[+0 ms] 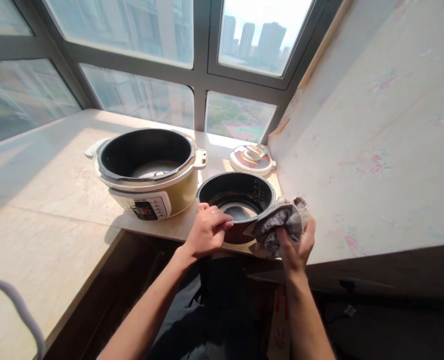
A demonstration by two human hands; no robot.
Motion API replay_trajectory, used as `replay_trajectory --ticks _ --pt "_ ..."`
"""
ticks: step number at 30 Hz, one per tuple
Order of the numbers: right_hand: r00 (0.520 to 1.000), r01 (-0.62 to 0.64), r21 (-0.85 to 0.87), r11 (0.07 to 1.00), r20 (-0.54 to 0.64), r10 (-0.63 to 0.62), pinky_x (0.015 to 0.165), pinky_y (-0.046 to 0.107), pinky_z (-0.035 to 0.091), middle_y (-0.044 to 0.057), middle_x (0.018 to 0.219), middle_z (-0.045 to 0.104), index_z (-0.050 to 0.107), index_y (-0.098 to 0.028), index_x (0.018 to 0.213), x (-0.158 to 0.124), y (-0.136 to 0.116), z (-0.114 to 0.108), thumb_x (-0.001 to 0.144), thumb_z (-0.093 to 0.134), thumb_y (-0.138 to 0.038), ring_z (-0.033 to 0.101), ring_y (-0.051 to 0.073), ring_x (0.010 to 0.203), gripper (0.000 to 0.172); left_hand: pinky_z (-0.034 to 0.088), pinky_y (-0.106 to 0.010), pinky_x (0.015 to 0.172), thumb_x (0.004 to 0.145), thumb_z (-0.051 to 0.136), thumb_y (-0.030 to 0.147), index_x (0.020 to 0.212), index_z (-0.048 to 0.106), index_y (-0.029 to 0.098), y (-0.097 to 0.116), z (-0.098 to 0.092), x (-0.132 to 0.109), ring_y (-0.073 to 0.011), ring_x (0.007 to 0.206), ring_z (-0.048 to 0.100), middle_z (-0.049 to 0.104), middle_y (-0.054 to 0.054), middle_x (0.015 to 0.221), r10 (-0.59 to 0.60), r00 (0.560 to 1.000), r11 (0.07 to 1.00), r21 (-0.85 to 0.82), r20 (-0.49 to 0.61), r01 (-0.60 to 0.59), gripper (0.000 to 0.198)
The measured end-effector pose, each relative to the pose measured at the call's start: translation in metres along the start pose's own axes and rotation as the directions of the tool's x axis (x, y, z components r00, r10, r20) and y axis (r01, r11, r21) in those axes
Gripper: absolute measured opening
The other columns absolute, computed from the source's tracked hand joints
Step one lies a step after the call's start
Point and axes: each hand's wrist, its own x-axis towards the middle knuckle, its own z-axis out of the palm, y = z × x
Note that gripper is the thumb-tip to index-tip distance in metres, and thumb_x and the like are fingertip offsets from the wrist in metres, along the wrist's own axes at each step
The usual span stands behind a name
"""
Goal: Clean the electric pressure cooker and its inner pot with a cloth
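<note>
A dark inner pot (263,196) with level marks on its inside wall stands near the sill's front edge. My left hand (210,227) is closed on the pot's near rim, fingers curled over it; one finger wears a ring. In my right hand (297,245) is a bunched grey cloth (282,222), pressed against the right outer side of the pot. Left of the pot sits an electric pressure cooker (182,197) without its lid, its dark inside showing. Behind the pot lies the round cooker lid (252,159), with a handle on top.
The pale stone sill (49,200) runs left below the windows (131,95). A wall with flowered paper (375,150) rises close on the right. A grey cable (19,305) lies at the lower left. Below the sill hangs a paper bag (280,330).
</note>
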Motion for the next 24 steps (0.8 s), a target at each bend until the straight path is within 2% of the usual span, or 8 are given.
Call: replay_trajectory --ticks 5,10,15,18,22,24 --pt "0.953 -0.295 0.226 0.928 0.132 0.271 0.098 0.045 0.052 0.009 0.109 0.072 0.067 -0.015 0.123 0.033 0.038 -0.007 0.069 0.082 -0.047 0.067 0.028 0.102 0.065 0.032 -0.041 0.08 0.09 0.051 0.024 0.081 0.07 0.02 -0.01 0.001 -0.011 -0.0157 0.067 0.058 0.071 -0.001 0.069 0.108 0.994 0.994 -0.009 -0.022 -0.108 0.021" --pt "0.876 -0.471 0.391 0.79 0.102 0.472 0.081 0.037 0.057 0.004 0.094 0.074 0.07 -0.015 0.109 0.03 0.053 0.0 0.057 0.088 -0.048 0.069 0.024 0.087 0.064 0.032 -0.043 0.082 0.091 0.047 0.027 0.08 0.07 0.022 -0.019 -0.001 -0.019 -0.0164 0.068 0.058 0.071 -0.002 0.067 0.141 0.989 0.989 0.034 0.039 -0.143 0.025" --pt "0.806 -0.558 0.46 0.69 0.102 0.583 0.071 0.035 0.058 0.001 0.083 0.073 0.07 -0.016 0.098 0.017 0.061 0.002 0.06 0.086 -0.047 0.07 0.022 0.076 0.052 0.034 -0.045 0.086 0.09 0.047 0.026 0.083 0.07 0.022 -0.019 -0.003 -0.025 -0.0176 0.07 0.057 0.071 -0.002 0.069 0.155 0.983 0.987 0.029 0.096 -0.159 0.024" --pt "0.788 -0.582 0.462 0.669 0.119 0.604 0.069 0.034 0.058 0.001 0.081 0.073 0.069 -0.017 0.097 0.011 0.06 -0.001 0.063 0.083 -0.048 0.07 0.022 0.074 0.048 0.034 -0.045 0.087 0.089 0.047 0.025 0.084 0.07 0.022 -0.017 -0.001 -0.029 -0.0183 0.07 0.056 0.07 -0.002 0.068 0.17 0.981 0.985 0.023 0.093 -0.173 0.023" --pt "0.778 -0.593 0.453 0.666 0.109 0.619 0.07 0.033 0.058 0.002 0.087 0.075 0.069 -0.017 0.099 0.004 0.045 -0.007 0.065 0.082 -0.045 0.072 0.022 0.078 0.046 0.034 -0.046 0.09 0.09 0.048 0.023 0.084 0.07 0.023 -0.015 0.001 -0.034 -0.019 0.074 0.058 0.07 -0.002 0.068 0.153 0.987 0.988 -0.01 0.048 -0.153 0.023" --pt "0.754 -0.617 0.455 0.643 0.107 0.648 0.072 0.034 0.059 0.002 0.09 0.075 0.069 -0.017 0.101 -0.003 0.034 -0.01 0.063 0.084 -0.044 0.072 0.022 0.081 0.049 0.034 -0.045 0.091 0.09 0.049 0.021 0.084 0.07 0.023 -0.015 0.0 -0.035 -0.0188 0.075 0.059 0.07 -0.001 0.069 0.159 0.987 0.987 -0.028 0.032 -0.158 0.022"
